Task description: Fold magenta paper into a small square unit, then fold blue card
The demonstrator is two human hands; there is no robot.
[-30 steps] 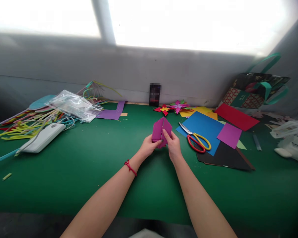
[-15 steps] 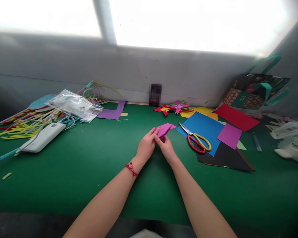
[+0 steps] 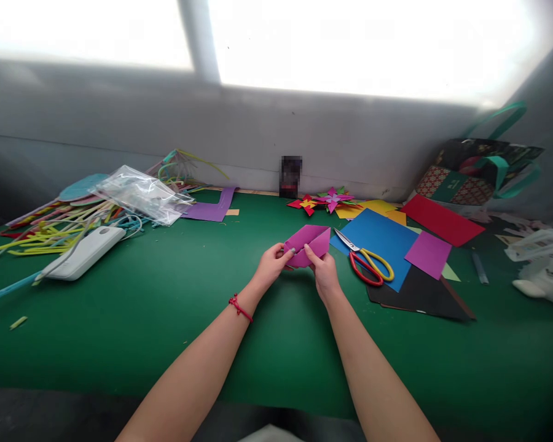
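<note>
A folded piece of magenta paper (image 3: 308, 236) is held between both hands, a little above the green table (image 3: 175, 288). Its flaps meet along a slanting line across the middle. My left hand (image 3: 273, 263) pinches the lower left side, thumb on top. On the right side, my right hand (image 3: 325, 270) grips the paper with its thumb pressed on the front; the other fingers are mostly hidden behind. Just right of the paper lie scissors (image 3: 368, 264) with one red and one yellow handle, on a blue sheet (image 3: 382, 233).
Red, magenta, yellow and black paper sheets (image 3: 419, 298) lie at right. Folded paper flowers (image 3: 334, 197) and a blurred dark object (image 3: 290, 177) stand along the wall. At left are pipe cleaners (image 3: 50, 239), a clear plastic bag (image 3: 142, 195) and a white device (image 3: 85, 253). Bags (image 3: 461, 178) occupy the far right.
The magenta paper has been turned and spread, so its broad folded face now shows. My hands have moved apart, to its left and right sides.
</note>
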